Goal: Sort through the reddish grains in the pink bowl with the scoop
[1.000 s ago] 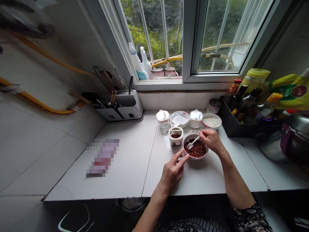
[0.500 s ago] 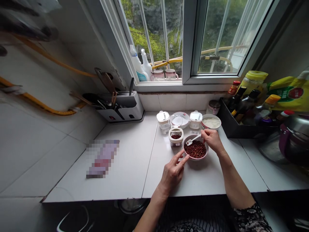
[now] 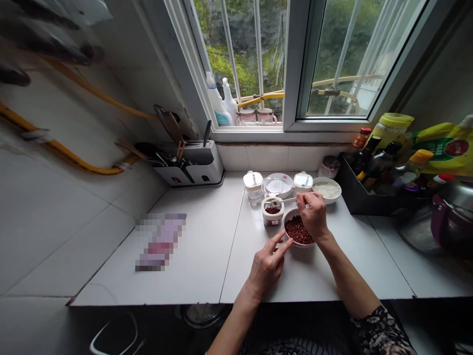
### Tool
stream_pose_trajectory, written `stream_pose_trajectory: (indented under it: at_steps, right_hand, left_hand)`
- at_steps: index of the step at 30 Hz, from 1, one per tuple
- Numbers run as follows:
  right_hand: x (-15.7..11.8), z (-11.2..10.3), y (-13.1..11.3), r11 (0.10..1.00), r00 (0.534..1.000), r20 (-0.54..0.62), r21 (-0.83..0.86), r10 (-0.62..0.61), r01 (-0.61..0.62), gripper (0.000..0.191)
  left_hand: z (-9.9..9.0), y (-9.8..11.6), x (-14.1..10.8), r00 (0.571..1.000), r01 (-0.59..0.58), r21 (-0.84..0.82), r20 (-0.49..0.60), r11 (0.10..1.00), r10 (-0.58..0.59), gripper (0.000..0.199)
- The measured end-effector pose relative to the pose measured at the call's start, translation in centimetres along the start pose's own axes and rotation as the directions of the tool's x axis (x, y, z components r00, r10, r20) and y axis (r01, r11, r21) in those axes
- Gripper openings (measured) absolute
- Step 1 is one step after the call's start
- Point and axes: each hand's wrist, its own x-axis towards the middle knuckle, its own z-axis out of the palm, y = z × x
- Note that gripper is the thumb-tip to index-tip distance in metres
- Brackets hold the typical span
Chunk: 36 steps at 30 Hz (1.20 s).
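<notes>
My right hand (image 3: 312, 215) is closed around the handle of a small white spoon (image 3: 286, 199). The spoon's head is over the mouth of a small clear jar (image 3: 272, 219), which has a cream rim and holds reddish-brown peppercorn-like grains. Below and partly behind that hand stands a bowl (image 3: 290, 240) with more of the same grains (image 3: 296, 230). With fingers stretched out and apart, my left hand (image 3: 269, 261) touches the bowl's near-left rim with its fingertips.
Behind stand two white-lidded jars (image 3: 253, 181) (image 3: 303, 181), a white dish (image 3: 284, 181) and a bowl of white grains (image 3: 327, 189). A black bottle box (image 3: 364, 199) and a steel pot (image 3: 417, 231) are at right; a utensil holder (image 3: 201, 165) at back left.
My right hand has moved the spoon left and up, from above the bowl of grains to over the jar's mouth. My left hand stays at the bowl's rim. The view has shifted slightly.
</notes>
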Motion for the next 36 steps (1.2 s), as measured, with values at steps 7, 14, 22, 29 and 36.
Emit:
stream_pose_trajectory:
  at_steps: [7,14,22,29,36]
  right_hand:
    - [-0.2,-0.4,-0.4,0.961,0.968,0.098,-0.13,-0.231,0.242,0.035]
    - [-0.4,-3.3,4.0,0.998,0.995,0.091,0.022,0.048,-0.05,0.039]
    - [-1.3,-2.5,4.7,0.994,0.97,0.24,-0.091,-0.028,0.052,0.039]
    - [-1.6,-1.7,4.4,0.994,0.964,0.266,-0.099,-0.021,0.049,0.038]
    - [-1.7,-1.6,4.4,0.997,0.944,0.329,-0.071,0.025,-0.001,0.04]
  left_hand:
    - [0.0,0.0,0.0,1.0,-0.001,0.016,-0.006,1.0,0.001,0.062]
    - [-0.1,0.0,0.0,1.0,-0.003,0.004,-0.003,1.0,0.003,0.06]
    - [-0.5,0.2,0.2,1.0,0.002,-0.021,0.003,1.0,-0.002,0.055]
    - [-0.5,0.1,0.0,1.0,0.002,-0.014,0.006,1.0,-0.002,0.058]
    - [-0.5,0.0,0.1,1.0,-0.01,-0.011,0.004,1.0,0.01,0.058]
